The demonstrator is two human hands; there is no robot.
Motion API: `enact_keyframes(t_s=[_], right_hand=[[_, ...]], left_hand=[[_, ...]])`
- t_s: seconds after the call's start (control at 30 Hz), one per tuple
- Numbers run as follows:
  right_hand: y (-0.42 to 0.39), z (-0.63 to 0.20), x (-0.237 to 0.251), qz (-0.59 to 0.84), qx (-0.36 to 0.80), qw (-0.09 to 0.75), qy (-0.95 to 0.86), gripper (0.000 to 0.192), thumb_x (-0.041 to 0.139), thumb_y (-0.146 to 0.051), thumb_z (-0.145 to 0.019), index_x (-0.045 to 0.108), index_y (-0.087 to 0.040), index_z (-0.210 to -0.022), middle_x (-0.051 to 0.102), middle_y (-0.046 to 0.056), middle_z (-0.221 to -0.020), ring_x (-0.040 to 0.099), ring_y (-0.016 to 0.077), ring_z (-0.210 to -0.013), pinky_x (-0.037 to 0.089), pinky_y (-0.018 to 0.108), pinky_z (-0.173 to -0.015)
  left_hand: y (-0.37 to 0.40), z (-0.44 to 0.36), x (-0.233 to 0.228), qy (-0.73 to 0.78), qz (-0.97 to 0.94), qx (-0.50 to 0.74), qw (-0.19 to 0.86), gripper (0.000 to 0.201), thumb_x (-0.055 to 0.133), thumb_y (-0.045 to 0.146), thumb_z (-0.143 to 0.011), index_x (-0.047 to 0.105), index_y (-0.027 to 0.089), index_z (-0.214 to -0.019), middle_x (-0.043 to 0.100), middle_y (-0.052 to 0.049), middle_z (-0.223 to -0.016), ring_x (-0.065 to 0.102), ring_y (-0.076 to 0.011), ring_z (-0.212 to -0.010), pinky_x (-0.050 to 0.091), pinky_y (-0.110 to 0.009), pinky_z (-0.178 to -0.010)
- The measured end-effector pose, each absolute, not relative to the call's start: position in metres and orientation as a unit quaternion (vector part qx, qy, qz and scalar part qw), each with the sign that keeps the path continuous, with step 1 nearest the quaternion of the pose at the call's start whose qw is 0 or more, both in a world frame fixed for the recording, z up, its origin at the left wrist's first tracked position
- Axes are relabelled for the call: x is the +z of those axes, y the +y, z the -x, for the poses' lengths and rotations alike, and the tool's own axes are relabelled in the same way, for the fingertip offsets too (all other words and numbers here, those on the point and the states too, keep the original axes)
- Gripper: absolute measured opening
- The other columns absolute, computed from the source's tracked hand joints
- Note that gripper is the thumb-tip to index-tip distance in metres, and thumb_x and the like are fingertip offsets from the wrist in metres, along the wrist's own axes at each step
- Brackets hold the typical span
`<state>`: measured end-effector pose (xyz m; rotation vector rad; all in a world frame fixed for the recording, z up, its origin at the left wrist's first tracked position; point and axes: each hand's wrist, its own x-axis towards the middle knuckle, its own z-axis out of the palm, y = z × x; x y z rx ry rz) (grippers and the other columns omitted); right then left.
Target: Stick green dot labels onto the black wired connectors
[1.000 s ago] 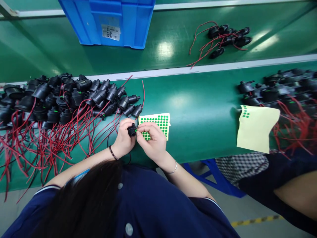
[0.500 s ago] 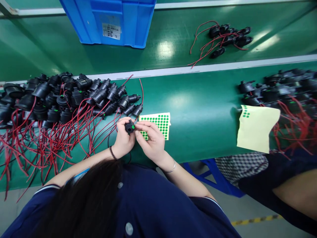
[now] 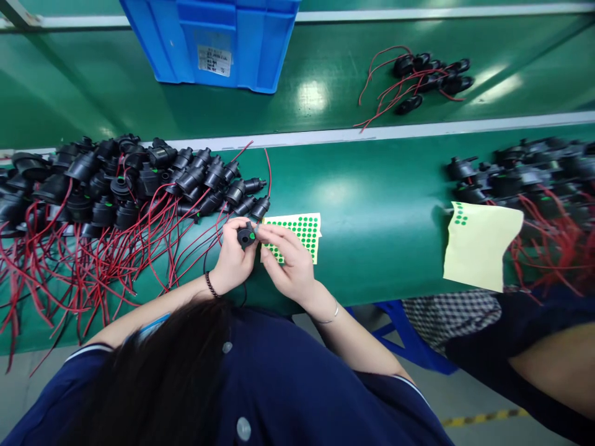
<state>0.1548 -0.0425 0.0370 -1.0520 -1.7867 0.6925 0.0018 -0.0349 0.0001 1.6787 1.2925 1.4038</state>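
Observation:
My left hand [image 3: 232, 260] holds a small black round part [image 3: 245, 236] with a green dot sticker on its face and wires trailing below. The fingertips of my right hand [image 3: 288, 263] pinch the same part from the right. Just behind my right hand lies a yellow sheet of green dot stickers [image 3: 297, 232] on the green belt [image 3: 372, 204]. A big heap of black parts with red wires [image 3: 116, 186] spreads to the left of my hands.
A blue crate [image 3: 218, 40] stands at the back. A small bunch of wired parts [image 3: 423, 77] lies at the back right. At the right edge, another heap of parts [image 3: 534, 179] and a nearly used yellow sticker sheet [image 3: 478, 244] lie before a co-worker's arm [image 3: 553, 365].
The part has been turned so that its green-dotted face shows, and my hands have risen a little toward the heap. The view has shifted slightly.

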Motion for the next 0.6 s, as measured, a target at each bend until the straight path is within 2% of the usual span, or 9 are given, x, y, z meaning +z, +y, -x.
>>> enact_keyframes(t_s=[0.1, 0.17, 0.37, 0.47, 0.53, 0.6], right_hand=[[-0.033, -0.172, 0.036, 0.468, 0.265, 0.500, -0.679, 0.042, 0.054, -0.014, -0.093, 0.060, -0.026, -0.133, 0.065, 0.012, -0.127, 0.069, 0.0234, -0.108, 0.063, 0.045, -0.090], [-0.026, -0.185, 0.033, 0.494, 0.226, 0.512, -0.665, 0.038, 0.054, -0.014, -0.094, 0.063, -0.026, -0.129, 0.067, 0.012, -0.121, 0.068, 0.0242, -0.109, 0.062, 0.046, -0.089], [-0.017, -0.207, 0.020, 0.477, 0.115, 0.401, -0.773, 0.032, 0.063, -0.021, -0.091, 0.066, -0.023, -0.123, 0.072, 0.012, -0.117, 0.068, 0.0300, -0.112, 0.055, 0.056, -0.098], [-0.011, -0.212, 0.008, 0.461, 0.076, 0.400, -0.788, 0.032, 0.067, -0.025, -0.090, 0.067, -0.022, -0.121, 0.073, 0.013, -0.114, 0.069, 0.0319, -0.111, 0.057, 0.053, -0.095], [-0.006, -0.214, 0.002, 0.461, 0.066, 0.416, -0.781, 0.030, 0.068, -0.028, -0.090, 0.068, -0.022, -0.120, 0.073, 0.013, -0.113, 0.070, 0.0319, -0.109, 0.057, 0.052, -0.095], [-0.004, -0.215, 0.001, 0.469, 0.060, 0.425, -0.772, 0.029, 0.068, -0.030, -0.090, 0.069, -0.022, -0.118, 0.073, 0.013, -0.113, 0.070, 0.0318, -0.106, 0.057, 0.051, -0.095]], left_hand=[[-0.036, 0.006, 0.019, 0.465, -0.589, 0.527, 0.401, 0.032, 0.065, 0.029, -0.091, 0.043, 0.025, -0.115, 0.060, -0.007, -0.110, 0.065, -0.0191, -0.105, 0.054, -0.041, -0.097], [-0.037, 0.015, 0.035, 0.441, -0.560, 0.519, 0.472, 0.035, 0.068, 0.033, -0.091, 0.044, 0.027, -0.116, 0.063, -0.006, -0.110, 0.068, -0.0184, -0.102, 0.057, -0.038, -0.091], [-0.039, 0.067, 0.091, 0.420, -0.515, 0.517, 0.540, 0.048, 0.072, 0.053, -0.084, 0.049, 0.030, -0.120, 0.064, -0.007, -0.102, 0.071, -0.0234, -0.093, 0.061, -0.039, -0.075], [-0.048, 0.124, 0.134, 0.436, -0.472, 0.562, 0.521, 0.052, 0.070, 0.057, -0.083, 0.054, 0.024, -0.121, 0.062, -0.007, -0.095, 0.065, -0.0167, -0.074, 0.054, -0.033, -0.059], [-0.065, 0.169, 0.164, 0.470, -0.449, 0.606, 0.459, 0.044, 0.059, 0.053, -0.089, 0.059, 0.019, -0.117, 0.059, -0.005, -0.088, 0.053, -0.0072, -0.062, 0.044, -0.024, -0.053], [-0.084, 0.210, 0.186, 0.505, -0.438, 0.642, 0.375, 0.042, 0.048, 0.048, -0.093, 0.062, 0.016, -0.116, 0.058, -0.004, -0.084, 0.045, -0.0027, -0.060, 0.034, -0.018, -0.052]])
